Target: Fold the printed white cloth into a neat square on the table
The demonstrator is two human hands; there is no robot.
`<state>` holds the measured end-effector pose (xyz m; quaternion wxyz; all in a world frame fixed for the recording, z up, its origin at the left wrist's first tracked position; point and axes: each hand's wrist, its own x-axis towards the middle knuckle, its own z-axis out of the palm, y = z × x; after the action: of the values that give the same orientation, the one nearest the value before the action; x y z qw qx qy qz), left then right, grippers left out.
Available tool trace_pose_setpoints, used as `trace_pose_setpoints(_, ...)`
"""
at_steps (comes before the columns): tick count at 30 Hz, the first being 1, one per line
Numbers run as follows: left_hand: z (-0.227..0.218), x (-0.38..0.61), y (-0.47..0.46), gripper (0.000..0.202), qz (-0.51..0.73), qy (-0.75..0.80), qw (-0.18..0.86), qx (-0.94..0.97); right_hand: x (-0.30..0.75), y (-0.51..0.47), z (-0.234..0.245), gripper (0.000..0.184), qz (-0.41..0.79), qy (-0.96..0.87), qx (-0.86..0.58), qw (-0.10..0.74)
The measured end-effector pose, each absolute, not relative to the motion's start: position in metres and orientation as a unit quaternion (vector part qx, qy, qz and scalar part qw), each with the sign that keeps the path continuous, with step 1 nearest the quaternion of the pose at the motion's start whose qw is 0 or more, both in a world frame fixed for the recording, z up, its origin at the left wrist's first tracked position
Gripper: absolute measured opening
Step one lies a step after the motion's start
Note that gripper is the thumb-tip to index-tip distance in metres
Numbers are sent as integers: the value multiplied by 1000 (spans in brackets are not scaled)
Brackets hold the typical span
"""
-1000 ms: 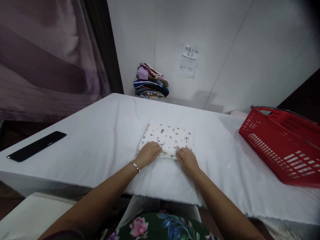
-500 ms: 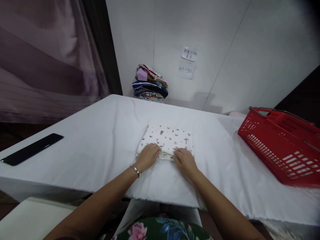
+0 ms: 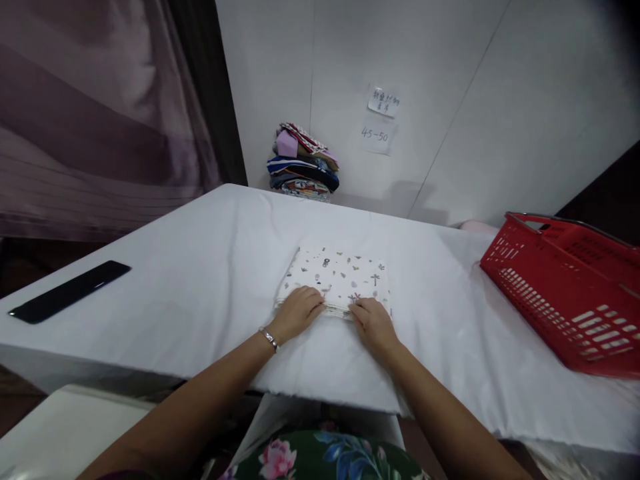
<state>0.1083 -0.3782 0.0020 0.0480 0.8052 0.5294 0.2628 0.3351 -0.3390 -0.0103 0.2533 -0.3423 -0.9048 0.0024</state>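
Note:
A folded white cloth (image 3: 340, 273) with small printed plants and figures lies flat on the white-covered table (image 3: 200, 287) in front of me. Its layered near edge faces me. My left hand (image 3: 300, 310) grips that edge left of the middle, thumb and fingers pressed together on the layers. A silver watch or bracelet (image 3: 269, 339) circles the left wrist. To the right, my right hand (image 3: 371, 320) pinches the same edge in a like way. Between the two hands a short stretch of folded layers shows. The fingertips under the cloth are hidden.
A red plastic basket (image 3: 565, 293) stands at the table's right side. At the left lies a flat black object (image 3: 70, 290). Beyond the far edge a stack of folded fabrics (image 3: 304, 163) rests against the wall, near paper notes (image 3: 379, 133). A white surface (image 3: 75, 427) sits lower left.
The near-edge layers between my hands look flatter and closer together than before. Both hands keep hold in nearly the same place; the view has shifted slightly.

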Motion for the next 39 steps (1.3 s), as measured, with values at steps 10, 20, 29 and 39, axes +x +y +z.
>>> trace_pose_setpoints(10, 1, 104, -383, 23, 256, 519, 50, 814, 337, -340, -12, 29, 16, -909, -338, 246)
trace_pose_setpoints(20, 1, 83, -391, 21, 276, 544, 20, 792, 337, -343, -14, 30, 7, -907, -340, 249)
trace_pose_setpoints(29, 9, 103, -391, 25, 295, 559, 1, 775, 336, -342, -17, 28, 5, -907, -336, 253)
trace_pose_setpoints(39, -14, 130, -391, 42, 167, 530, -30, 831, 343, -349, -20, 32, 40, -904, -301, 302)
